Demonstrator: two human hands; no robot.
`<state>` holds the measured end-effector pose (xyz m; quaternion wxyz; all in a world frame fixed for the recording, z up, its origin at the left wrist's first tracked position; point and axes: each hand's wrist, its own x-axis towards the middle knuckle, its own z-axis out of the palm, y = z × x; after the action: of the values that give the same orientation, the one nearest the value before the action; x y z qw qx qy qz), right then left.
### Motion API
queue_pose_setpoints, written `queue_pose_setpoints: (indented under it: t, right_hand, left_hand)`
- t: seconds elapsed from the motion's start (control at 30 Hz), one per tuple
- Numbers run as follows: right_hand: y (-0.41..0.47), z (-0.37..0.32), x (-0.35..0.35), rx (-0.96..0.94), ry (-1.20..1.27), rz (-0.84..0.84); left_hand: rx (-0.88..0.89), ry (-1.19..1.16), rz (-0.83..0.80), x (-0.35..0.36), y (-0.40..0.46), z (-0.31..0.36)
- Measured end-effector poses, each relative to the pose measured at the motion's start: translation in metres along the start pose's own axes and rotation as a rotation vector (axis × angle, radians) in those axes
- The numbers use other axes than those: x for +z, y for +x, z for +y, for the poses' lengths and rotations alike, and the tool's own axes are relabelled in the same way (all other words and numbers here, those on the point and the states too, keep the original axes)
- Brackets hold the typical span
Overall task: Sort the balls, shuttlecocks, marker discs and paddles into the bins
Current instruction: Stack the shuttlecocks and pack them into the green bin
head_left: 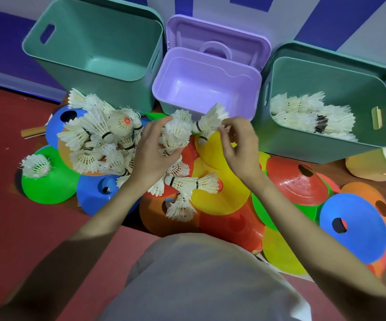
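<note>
My left hand (151,154) grips a bunch of white shuttlecocks (177,133) above the pile. My right hand (238,147) pinches the feathers of another white shuttlecock (210,122) just in front of the purple bin (254,89). Many loose shuttlecocks (99,135) lie heaped on coloured marker discs (222,188) on the floor. The right teal bin (326,144) holds several shuttlecocks (310,114). The left teal bin (48,63) and the purple bin show bare bottoms. A wooden paddle handle (33,132) pokes out at the left under the discs.
A purple lid (217,35) leans behind the purple bin. A beige wooden box (372,165) with balls inside stands at the far right. The red floor (13,228) stretches to the left. My grey-clad knee (199,274) fills the foreground.
</note>
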<state>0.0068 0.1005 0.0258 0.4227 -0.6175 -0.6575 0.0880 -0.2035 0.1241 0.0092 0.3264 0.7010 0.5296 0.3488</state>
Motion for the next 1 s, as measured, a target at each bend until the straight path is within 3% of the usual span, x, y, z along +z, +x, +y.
queue_pose_setpoints:
  t: [0.13, 0.3, 0.47, 0.7, 0.87, 1.0]
  right_hand:
    - [0.007, -0.019, -0.019, -0.079, 0.078, 0.151]
    - [0.011, -0.022, -0.017, -0.236, 0.021, -0.148]
    - [0.011, -0.015, -0.011, -0.19, 0.021, -0.207]
    - [-0.004, -0.016, -0.013, -0.178, 0.015, -0.073]
    - [-0.005, -0.012, -0.014, -0.141, 0.03, -0.155]
    - [-0.01, -0.015, -0.017, -0.104, 0.121, -0.146]
  left_hand:
    - [0.004, 0.039, -0.048, 0.004, 0.005, 0.005]
    - [0.042, 0.053, -0.085, 0.008, 0.009, 0.013]
    - [0.033, 0.062, -0.12, 0.008, 0.004, 0.013]
    - [-0.013, 0.051, -0.16, 0.013, 0.003, 0.014]
    - [0.016, 0.065, -0.201, 0.016, 0.002, 0.012]
    - [-0.008, 0.03, -0.145, 0.016, -0.002, 0.007]
